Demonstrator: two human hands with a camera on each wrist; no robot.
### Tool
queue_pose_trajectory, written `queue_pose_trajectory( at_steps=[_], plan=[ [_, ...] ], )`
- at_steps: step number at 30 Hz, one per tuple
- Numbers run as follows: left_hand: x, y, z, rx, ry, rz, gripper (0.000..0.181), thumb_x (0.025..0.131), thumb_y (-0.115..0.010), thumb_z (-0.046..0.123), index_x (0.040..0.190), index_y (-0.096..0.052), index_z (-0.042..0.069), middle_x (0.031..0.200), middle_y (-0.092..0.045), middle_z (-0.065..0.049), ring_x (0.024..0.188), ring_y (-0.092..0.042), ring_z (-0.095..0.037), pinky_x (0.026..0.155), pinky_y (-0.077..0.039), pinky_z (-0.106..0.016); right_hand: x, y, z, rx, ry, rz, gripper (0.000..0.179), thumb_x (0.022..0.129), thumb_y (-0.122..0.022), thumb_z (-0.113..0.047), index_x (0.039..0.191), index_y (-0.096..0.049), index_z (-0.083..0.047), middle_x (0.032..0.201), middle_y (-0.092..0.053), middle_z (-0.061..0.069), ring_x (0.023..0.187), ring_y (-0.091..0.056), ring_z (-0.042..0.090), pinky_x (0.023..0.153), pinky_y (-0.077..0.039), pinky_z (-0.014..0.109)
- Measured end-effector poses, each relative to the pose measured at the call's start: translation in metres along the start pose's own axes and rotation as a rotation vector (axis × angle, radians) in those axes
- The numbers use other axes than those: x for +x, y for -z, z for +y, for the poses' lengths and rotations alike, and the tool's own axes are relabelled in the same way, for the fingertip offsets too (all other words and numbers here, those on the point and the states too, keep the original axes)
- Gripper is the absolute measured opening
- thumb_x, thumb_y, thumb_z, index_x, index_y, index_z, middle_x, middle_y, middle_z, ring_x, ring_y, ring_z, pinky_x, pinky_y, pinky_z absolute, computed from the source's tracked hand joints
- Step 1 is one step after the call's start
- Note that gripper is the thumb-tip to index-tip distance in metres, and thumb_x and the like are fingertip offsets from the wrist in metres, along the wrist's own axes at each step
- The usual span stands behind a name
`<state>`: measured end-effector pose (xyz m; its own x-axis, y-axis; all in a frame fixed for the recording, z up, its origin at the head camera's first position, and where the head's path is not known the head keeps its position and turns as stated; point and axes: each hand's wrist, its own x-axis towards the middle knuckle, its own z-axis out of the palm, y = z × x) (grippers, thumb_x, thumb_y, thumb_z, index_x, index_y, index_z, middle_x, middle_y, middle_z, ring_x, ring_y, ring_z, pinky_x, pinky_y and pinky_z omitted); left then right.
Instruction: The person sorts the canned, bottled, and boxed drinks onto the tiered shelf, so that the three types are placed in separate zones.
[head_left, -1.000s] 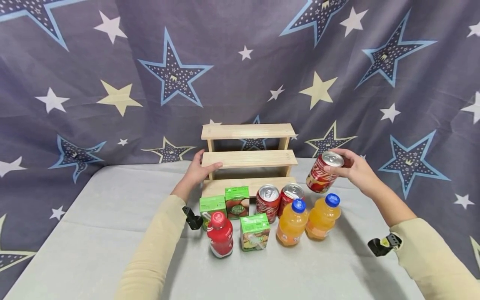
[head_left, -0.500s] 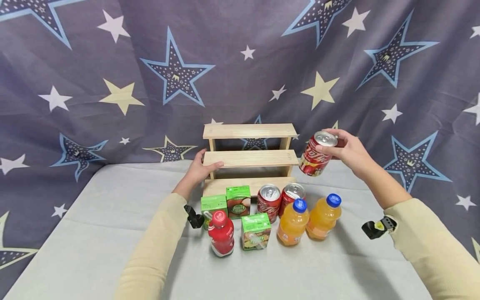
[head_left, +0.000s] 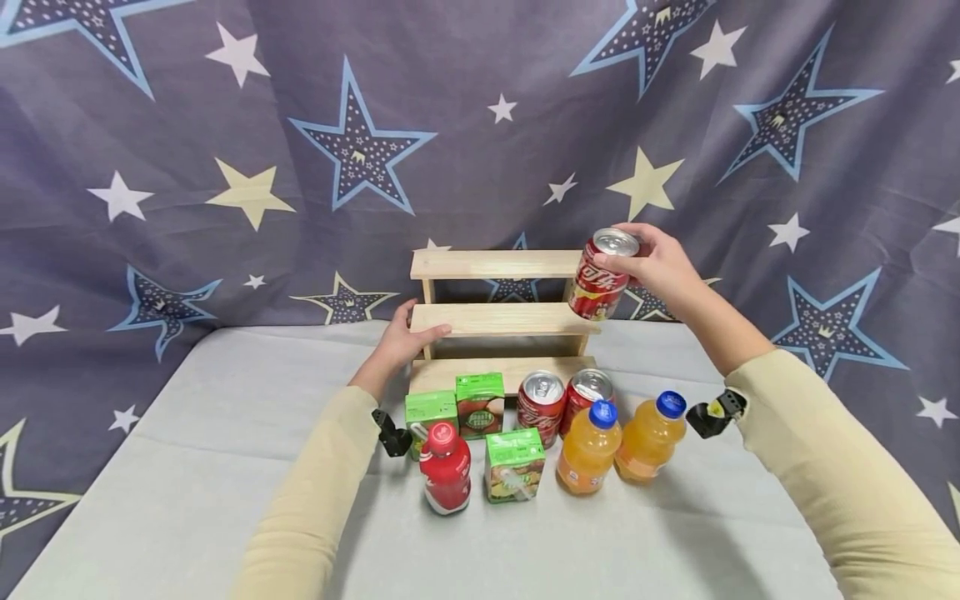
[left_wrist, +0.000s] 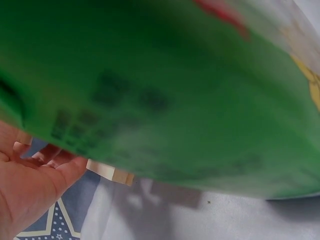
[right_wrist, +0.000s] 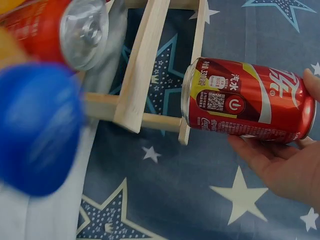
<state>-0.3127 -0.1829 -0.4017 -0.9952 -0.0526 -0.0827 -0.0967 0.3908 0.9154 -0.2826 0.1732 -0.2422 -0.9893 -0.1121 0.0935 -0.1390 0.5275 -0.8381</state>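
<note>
My right hand (head_left: pixel 658 265) grips a red soda can (head_left: pixel 597 279) near its top and holds it up at the right end of a three-step wooden rack (head_left: pixel 495 318). In the right wrist view the can (right_wrist: pixel 245 100) is apart from the table, and the fingers wrap its upper end. At the rack's left side, my left hand (head_left: pixel 401 337) holds the middle step, thumb along its front and fingers behind. A green juice box (left_wrist: pixel 165 115) fills most of the left wrist view and covers much of the rack there.
Before the rack stand two more red cans (head_left: pixel 542 408), green-topped juice boxes (head_left: pixel 513 467), a red bottle (head_left: pixel 446 471) and two orange drink bottles with blue caps (head_left: pixel 587 454). A star-patterned cloth (head_left: pixel 480 125) hangs close behind. Pale cloth covers the table (head_left: pixel 187 467).
My right hand has carried the can up and to the left, from beside the rack to the top step's right end. The left hand has stayed on the rack.
</note>
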Motion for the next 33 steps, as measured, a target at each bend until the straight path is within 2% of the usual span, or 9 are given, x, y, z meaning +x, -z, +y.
queue_pose_trajectory(
  at_steps=[7,20,27,33],
  plan=[
    [0.001,0.001,-0.002,0.021,-0.003,-0.003,0.098,0.079,-0.073,0.04,0.15,-0.011,0.014,0.146,-0.034,-0.021,0.13,-0.04,-0.033,0.109,-0.034,-0.044,0.017,-0.018,-0.017,0.056,0.017,0.001,0.071,0.082,-0.069,-0.041,0.139,-0.039,-0.011,0.132,-0.051,0.013,0.115,-0.052,0.026,0.096,-0.048,0.045],
    [0.001,0.001,-0.001,-0.007,0.011,0.0,0.096,0.078,-0.074,0.038,0.15,-0.014,0.015,0.145,-0.034,-0.021,0.129,-0.042,-0.033,0.108,-0.035,-0.044,0.041,-0.051,-0.045,0.119,0.04,-0.016,0.07,0.082,-0.07,-0.035,0.14,-0.038,-0.012,0.133,-0.051,0.012,0.117,-0.052,0.024,0.095,-0.048,0.044],
    [-0.002,0.001,0.001,-0.024,-0.001,-0.001,0.096,0.079,-0.074,0.035,0.15,-0.014,0.014,0.143,-0.036,-0.022,0.124,-0.047,-0.033,0.102,-0.043,-0.043,0.052,-0.07,-0.055,0.156,0.03,-0.007,0.067,0.081,-0.073,-0.033,0.137,-0.042,-0.012,0.13,-0.052,0.01,0.112,-0.052,0.021,0.091,-0.05,0.04],
    [-0.003,0.001,0.0,-0.018,-0.002,0.008,0.095,0.078,-0.075,0.035,0.149,-0.016,0.014,0.143,-0.037,-0.022,0.123,-0.047,-0.034,0.098,-0.046,-0.044,0.061,-0.085,-0.062,0.175,0.024,0.0,0.068,0.079,-0.074,-0.033,0.136,-0.042,-0.012,0.131,-0.052,0.008,0.114,-0.052,0.02,0.094,-0.049,0.038]
  ],
)
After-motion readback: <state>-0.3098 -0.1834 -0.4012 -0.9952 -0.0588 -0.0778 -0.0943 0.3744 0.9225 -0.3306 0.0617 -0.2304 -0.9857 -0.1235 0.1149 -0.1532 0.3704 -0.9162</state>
